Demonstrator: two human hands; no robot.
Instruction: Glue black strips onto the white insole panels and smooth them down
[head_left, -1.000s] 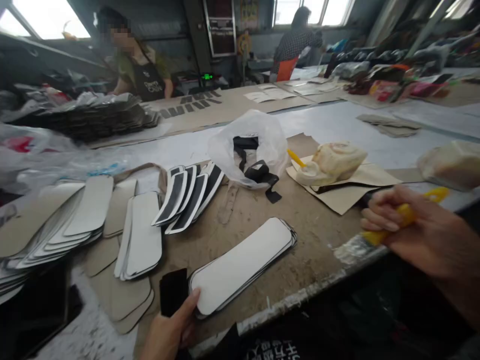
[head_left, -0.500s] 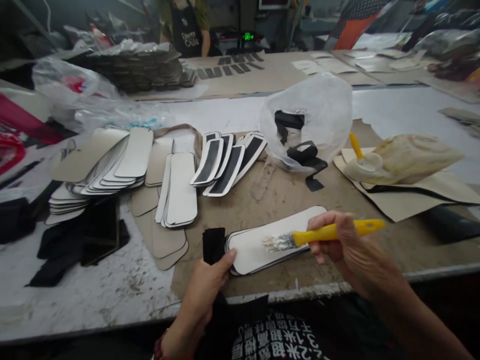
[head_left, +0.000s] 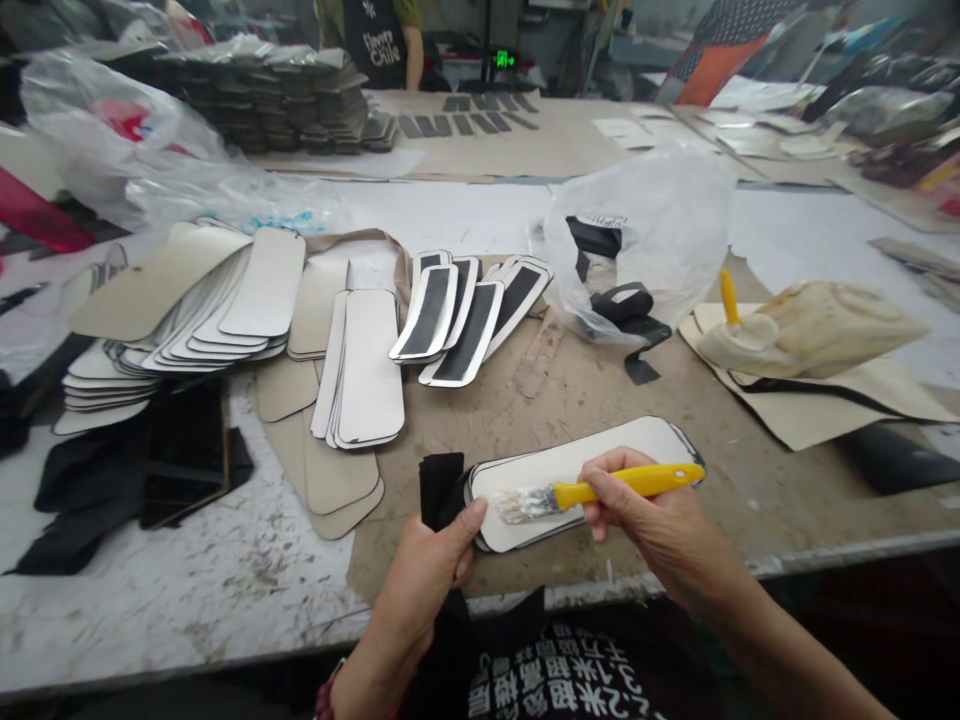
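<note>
My left hand grips the near left end of a small stack of white, round-cornered panels, its thumb pressed on the top one. In my right hand is a paintbrush with a yellow handle. Its pale, clotted bristles rest on the top panel, close to my left thumb. A black fabric strip lies beside the stack's left end, next to my left hand. Beyond the stack, several curved white pieces with black centres lie overlapping.
More white panels and a fanned pile lie left, near a dark phone. A plastic bag with black strips sits behind; a glue-smeared container holding another yellow handle stands right. Across the table is a person in an apron.
The brush has slid left along the top panel towards my left thumb, with my right hand following. My left hand keeps its grip on the stack, and the view has shifted slightly.
</note>
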